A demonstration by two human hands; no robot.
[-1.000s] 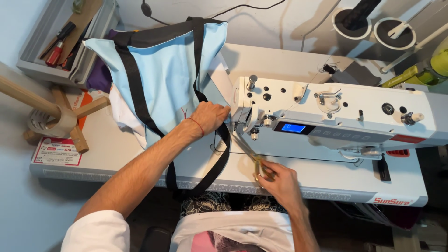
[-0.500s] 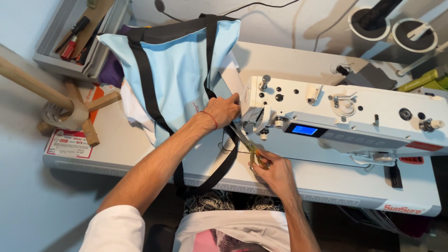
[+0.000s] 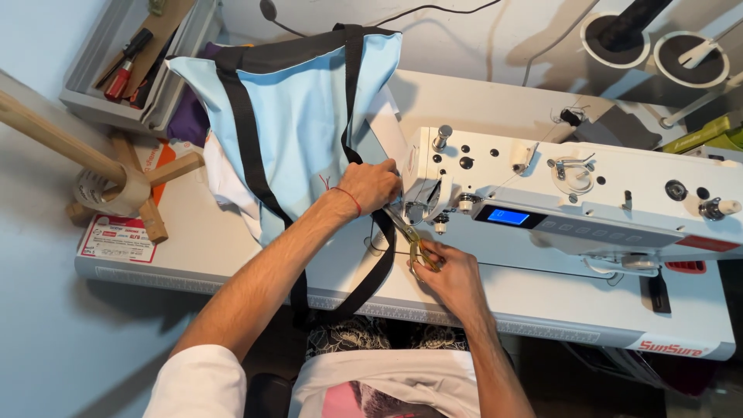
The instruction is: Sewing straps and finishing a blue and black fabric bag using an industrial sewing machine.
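Your left hand (image 3: 373, 186) presses the light blue bag (image 3: 306, 124) flat, fingers closed on it, just left of the sewing machine (image 3: 573, 201). Your right hand (image 3: 453, 275) grips small scissors (image 3: 414, 241) below its needle; next, cut thread carefully.

The single head camera is looking almost straight down from above the person's chest, facing forward across the table (image 3: 232, 255). It is sitting close, with both forearms reaching up from the bottom edge. The sewing machine (image 3: 588, 201) is filling the right half, the bag (image 3: 302, 116) the upper left.
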